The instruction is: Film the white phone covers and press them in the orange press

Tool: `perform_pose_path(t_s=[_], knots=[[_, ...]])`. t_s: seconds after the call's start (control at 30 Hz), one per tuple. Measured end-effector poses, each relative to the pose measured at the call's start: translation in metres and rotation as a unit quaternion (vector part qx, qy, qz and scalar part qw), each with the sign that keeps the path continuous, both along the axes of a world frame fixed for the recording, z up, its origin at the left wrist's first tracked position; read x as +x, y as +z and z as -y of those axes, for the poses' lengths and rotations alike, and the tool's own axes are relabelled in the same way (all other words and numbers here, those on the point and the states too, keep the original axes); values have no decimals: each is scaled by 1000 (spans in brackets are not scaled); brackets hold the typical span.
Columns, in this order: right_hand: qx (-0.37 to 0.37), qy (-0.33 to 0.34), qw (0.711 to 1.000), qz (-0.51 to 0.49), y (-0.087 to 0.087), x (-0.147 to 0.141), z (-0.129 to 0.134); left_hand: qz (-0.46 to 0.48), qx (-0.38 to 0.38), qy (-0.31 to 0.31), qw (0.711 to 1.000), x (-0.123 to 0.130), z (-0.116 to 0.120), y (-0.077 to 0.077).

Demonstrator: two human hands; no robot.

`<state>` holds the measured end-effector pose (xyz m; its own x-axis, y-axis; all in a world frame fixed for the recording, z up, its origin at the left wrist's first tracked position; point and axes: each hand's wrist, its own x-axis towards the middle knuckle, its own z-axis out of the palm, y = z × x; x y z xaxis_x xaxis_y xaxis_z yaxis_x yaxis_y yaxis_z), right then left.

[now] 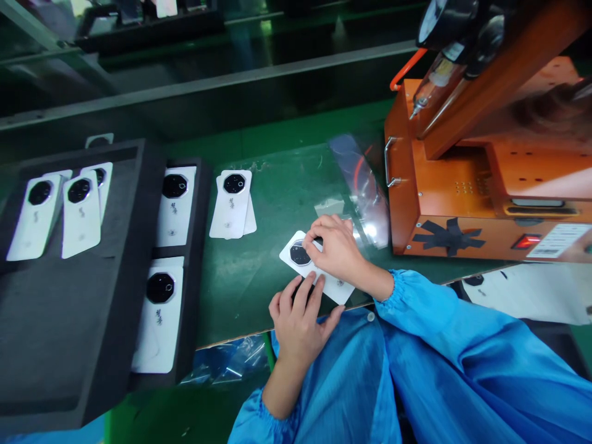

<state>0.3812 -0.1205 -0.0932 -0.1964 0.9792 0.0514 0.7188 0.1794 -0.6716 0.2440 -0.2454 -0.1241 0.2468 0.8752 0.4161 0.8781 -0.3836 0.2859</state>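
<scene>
Sleeves [444, 308] of crinkled blue cloth reach over a smooth green table [240, 277]. Near its edge lies a flat, white, round-cornered panel [335, 288] with a glossy black plate [298, 254]. The left hand [298, 324], fingers spread, touches the panel's rim; the right hand [339, 248] is pinched closed over the plate, whether on anything I cannot tell.

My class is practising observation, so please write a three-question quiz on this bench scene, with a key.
1. True or false: the switch on the orange machine glows green.
2. The overlapping white panels lie on: A, a dark tray; B, the green work surface; C, the orange machine.
3. Fill in: the ___ grip partly covers the black patch on the handled panel.

Key: 1. False: red. 2. B. 3. Right grip.
</scene>
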Motion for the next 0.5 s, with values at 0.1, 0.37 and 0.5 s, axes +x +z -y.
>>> perform_pose_path(t_s=[0.1,0.37,0.5], knots=[[-5,0,1000,0,0,0,0,-1,-1,1,1000,0,-1,0],[18,-7,1000,1,1,1,1,-3,-9,3,1000,0,0,-2],[45,-4,999,14,2,3,4,-6,-14,1,1000,0,0,0]])
